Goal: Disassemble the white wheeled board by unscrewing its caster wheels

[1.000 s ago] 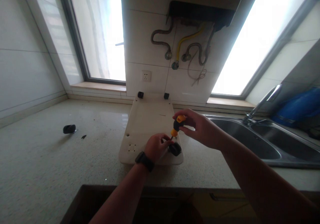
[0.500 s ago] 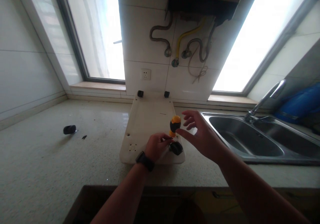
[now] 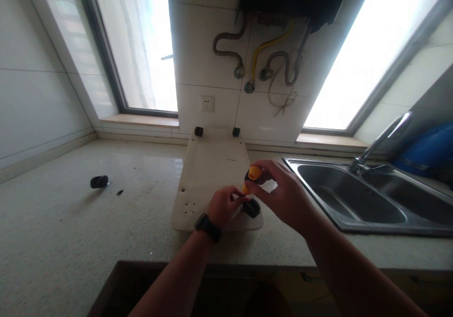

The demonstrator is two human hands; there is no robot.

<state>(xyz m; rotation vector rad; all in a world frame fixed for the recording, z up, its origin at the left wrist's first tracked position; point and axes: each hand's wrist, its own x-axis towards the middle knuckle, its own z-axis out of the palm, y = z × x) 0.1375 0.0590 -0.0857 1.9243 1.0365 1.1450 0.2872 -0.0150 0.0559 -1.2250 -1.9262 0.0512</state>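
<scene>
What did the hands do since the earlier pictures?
The right hand opened off the yellow-and-black screwdriver, then moved back left and took hold of it again. The left hand stayed low by the screwdriver, and the loose black piece on the counter stayed put.

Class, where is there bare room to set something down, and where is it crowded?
Bare, bar specks: counter between pale panel and dark scrap, and from loose wheel to left wall. Narrower: the strip between panel and sink, partly under the right hand. Crowded: the panel's near-right corner, with left hand, screwdriver and another wheel.
</scene>
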